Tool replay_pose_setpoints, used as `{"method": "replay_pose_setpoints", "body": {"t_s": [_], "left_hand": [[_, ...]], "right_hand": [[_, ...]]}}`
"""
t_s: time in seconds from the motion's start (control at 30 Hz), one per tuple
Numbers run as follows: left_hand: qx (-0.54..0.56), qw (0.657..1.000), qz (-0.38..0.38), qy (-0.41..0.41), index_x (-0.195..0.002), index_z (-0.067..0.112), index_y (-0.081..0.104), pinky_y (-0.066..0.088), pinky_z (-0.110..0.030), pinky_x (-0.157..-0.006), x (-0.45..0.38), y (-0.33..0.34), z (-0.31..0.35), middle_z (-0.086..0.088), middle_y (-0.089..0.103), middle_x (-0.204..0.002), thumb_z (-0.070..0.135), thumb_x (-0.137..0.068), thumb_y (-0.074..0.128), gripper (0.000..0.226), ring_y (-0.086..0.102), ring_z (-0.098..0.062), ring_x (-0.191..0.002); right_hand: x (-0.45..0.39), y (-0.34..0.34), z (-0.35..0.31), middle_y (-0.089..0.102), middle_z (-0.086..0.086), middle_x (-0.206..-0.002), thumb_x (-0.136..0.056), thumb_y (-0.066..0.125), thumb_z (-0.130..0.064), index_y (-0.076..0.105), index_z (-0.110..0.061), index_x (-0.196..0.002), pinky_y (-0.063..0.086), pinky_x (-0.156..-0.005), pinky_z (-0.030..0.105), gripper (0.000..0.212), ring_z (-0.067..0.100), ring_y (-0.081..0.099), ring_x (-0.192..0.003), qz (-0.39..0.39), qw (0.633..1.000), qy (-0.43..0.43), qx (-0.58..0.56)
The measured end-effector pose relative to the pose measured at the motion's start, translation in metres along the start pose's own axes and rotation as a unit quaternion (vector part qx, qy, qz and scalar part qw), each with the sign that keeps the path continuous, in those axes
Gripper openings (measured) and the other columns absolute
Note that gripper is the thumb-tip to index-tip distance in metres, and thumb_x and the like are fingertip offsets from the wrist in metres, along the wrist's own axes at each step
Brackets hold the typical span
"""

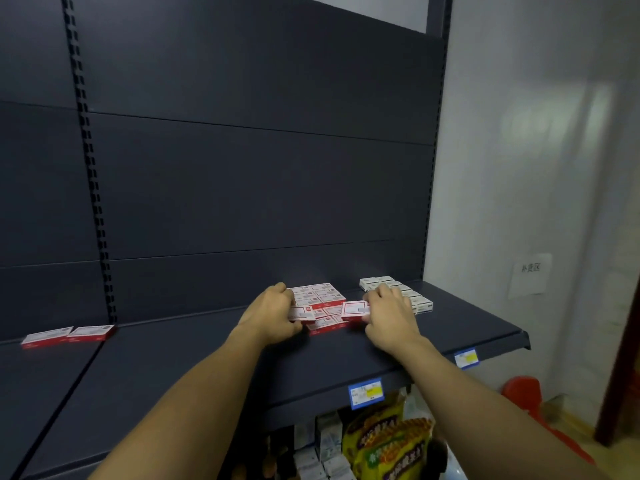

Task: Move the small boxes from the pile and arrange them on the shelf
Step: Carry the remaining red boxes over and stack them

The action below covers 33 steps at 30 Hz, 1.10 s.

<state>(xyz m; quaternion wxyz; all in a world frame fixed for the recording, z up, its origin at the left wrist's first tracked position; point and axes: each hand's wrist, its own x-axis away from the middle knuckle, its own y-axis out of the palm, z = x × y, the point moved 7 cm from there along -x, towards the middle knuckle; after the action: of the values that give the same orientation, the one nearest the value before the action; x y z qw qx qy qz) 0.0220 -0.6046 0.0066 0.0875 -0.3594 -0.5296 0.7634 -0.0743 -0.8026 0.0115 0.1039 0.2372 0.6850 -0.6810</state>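
1. Shelf [450, 327] across mid-frame; cluster of flat boxes [320, 301] at centre, against the back panel [242, 168].
2. Row of boxes [398, 292] right of the cluster.
3. Two boxes [67, 336] at left edge.
4. Snack bags [384, 441] below, lower right.

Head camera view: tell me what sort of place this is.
Probably a small shop: dark metal gondola shelf with slotted uprights, blue-and-yellow price tags on its front edge, and yellow snack bags stocked below.

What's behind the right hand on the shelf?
Behind the right hand runs a row of white boxes toward the back panel. The hand covers the row's middle, so a count is impossible. It pinches a red box.
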Motion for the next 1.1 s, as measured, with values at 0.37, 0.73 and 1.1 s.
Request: {"method": "replay_pose_setpoints", "body": {"t_s": [0.37,0.73,1.1], "left_hand": [[0.035,0.998,-0.020,-0.048,-0.111,0.016,0.062,0.051,-0.028,-0.085,-0.054,0.053,-0.028,0.007,0.049,-0.105,0.050,-0.079,0.074,0.048,0.054,-0.011,-0.093],[0.045,0.996,-0.031,-0.072,-0.121,0.017,0.065,0.049,-0.024,-0.088,-0.067,0.072,-0.023,0.009,0.049,-0.112,0.044,-0.079,0.074,0.051,0.053,-0.009,-0.101],[0.014,0.996,-0.024,-0.090,-0.120,0.021,0.065,0.049,-0.021,-0.085,-0.068,0.073,-0.017,0.009,0.053,-0.112,0.045,-0.081,0.074,0.047,0.054,-0.007,-0.097]], "right_hand": [[-0.077,0.052,0.006,0.047,0.001,-0.131,-0.093,0.059,-0.028,0.053,-0.022,-0.133,0.031,-0.107,0.038,0.041,0.023,0.039,-0.126,-0.015,0.998,-0.047,-0.033],[-0.112,0.091,0.021,0.049,0.000,-0.127,-0.090,0.061,-0.026,0.055,-0.022,-0.132,0.030,-0.108,0.035,0.043,0.022,0.042,-0.123,-0.052,0.990,-0.107,-0.077],[-0.124,0.100,0.025,0.051,-0.002,-0.129,-0.092,0.060,-0.029,0.056,-0.022,-0.136,0.032,-0.108,0.035,0.045,0.021,0.043,-0.123,-0.089,0.971,-0.184,-0.127]]}}
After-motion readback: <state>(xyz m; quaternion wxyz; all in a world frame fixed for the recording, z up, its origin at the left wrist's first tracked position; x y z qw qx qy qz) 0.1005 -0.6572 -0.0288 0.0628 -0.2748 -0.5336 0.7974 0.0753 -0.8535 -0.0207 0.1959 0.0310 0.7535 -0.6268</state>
